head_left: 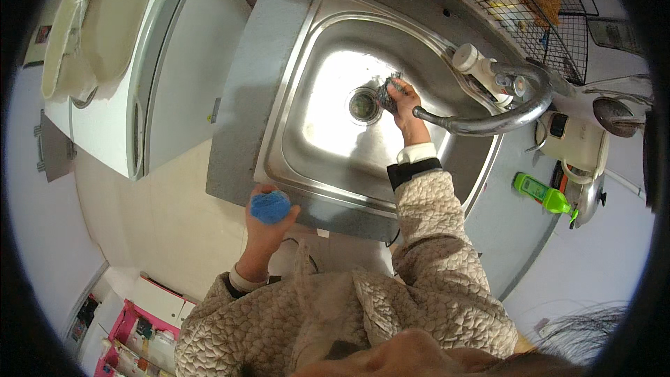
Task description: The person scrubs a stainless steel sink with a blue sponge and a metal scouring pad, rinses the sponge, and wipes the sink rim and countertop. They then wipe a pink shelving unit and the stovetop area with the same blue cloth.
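My left fingers (294, 213) grip a rounded blue scrubbing sponge (270, 207) by the grey tabletop (241, 119)'s front edge, right fingers (403, 88) clutch a dark wiry scouring pad (386, 96) inside the rectangular stainless-steel sink (317, 146), just beside its round drain (363, 106).

No wording or number is readable: the label (535, 188) on the green bottle (556, 201) at three o'clock and the small grey badge (216, 107) on the fridge (188, 70) near ten o'clock are too small.
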The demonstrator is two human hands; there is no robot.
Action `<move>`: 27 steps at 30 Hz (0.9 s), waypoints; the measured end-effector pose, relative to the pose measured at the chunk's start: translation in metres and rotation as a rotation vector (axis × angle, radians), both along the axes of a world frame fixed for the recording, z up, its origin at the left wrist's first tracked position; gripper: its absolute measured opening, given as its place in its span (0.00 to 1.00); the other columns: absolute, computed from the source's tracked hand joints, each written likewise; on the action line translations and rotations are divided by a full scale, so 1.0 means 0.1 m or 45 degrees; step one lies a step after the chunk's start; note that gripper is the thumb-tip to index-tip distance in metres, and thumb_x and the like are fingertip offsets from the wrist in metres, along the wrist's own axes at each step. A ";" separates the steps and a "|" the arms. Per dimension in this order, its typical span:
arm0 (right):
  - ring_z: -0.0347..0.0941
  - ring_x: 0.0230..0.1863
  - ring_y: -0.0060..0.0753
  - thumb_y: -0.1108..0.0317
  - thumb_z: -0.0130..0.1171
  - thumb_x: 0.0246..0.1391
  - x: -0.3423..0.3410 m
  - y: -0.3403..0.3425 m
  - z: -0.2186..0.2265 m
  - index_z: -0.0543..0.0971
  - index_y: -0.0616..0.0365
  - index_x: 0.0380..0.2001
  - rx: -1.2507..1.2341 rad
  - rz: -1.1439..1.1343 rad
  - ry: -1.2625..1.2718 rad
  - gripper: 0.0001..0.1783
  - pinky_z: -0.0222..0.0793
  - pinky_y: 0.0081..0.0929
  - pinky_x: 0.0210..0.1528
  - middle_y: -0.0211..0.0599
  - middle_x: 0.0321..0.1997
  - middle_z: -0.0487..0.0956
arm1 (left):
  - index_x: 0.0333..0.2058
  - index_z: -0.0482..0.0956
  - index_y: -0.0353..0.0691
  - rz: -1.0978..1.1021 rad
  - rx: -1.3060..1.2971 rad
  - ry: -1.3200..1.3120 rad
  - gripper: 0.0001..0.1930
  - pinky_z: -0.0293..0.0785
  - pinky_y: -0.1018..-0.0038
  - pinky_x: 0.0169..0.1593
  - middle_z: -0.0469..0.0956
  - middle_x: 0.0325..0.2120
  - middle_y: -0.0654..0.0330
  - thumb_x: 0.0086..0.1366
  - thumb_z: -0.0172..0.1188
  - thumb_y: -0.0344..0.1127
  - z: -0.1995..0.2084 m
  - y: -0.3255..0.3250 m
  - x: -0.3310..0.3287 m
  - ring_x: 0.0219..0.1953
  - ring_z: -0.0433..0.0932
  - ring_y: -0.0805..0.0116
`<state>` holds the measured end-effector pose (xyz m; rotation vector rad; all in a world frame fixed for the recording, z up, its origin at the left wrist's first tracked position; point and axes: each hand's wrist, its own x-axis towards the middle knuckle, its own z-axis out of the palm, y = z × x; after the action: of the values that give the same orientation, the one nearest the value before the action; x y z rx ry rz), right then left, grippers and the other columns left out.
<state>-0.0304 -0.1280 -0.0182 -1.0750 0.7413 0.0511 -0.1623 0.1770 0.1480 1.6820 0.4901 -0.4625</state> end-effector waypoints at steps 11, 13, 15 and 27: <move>0.74 0.31 0.30 0.80 0.59 0.42 -0.02 -0.09 0.13 0.72 0.70 0.39 -0.341 0.142 -0.019 0.17 0.73 0.23 0.37 0.41 0.32 0.77 | 0.34 0.67 0.38 0.028 -0.026 -0.072 0.21 0.68 0.76 0.32 0.71 0.24 0.63 0.41 0.67 0.33 -0.07 0.08 -0.14 0.27 0.70 0.75; 0.73 0.28 0.30 0.73 0.62 0.42 0.01 -0.09 0.14 0.74 0.67 0.33 -0.313 0.162 0.035 0.14 0.74 0.25 0.30 0.38 0.28 0.77 | 0.34 0.67 0.38 0.040 -0.012 -0.082 0.21 0.68 0.76 0.32 0.71 0.24 0.64 0.41 0.67 0.34 -0.08 0.09 -0.16 0.27 0.70 0.75; 0.73 0.32 0.34 0.71 0.58 0.44 0.03 -0.09 0.15 0.70 0.67 0.36 -0.368 0.155 0.211 0.16 0.75 0.31 0.29 0.42 0.31 0.74 | 0.34 0.67 0.38 0.016 0.006 -0.078 0.22 0.68 0.76 0.32 0.71 0.24 0.64 0.41 0.67 0.34 -0.07 0.11 -0.17 0.27 0.69 0.75; 0.73 0.39 0.33 0.64 0.57 0.49 0.03 0.04 0.41 0.65 0.58 0.48 -0.270 0.462 0.224 0.23 0.77 0.32 0.32 0.40 0.41 0.74 | 0.37 0.67 0.37 0.000 0.049 -0.100 0.23 0.68 0.76 0.32 0.70 0.25 0.63 0.42 0.67 0.34 -0.07 0.15 -0.19 0.28 0.69 0.75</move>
<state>-0.0273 -0.1244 0.0231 -1.4119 0.7112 0.3883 -0.1815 0.1916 0.1413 1.7301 0.4438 -0.3872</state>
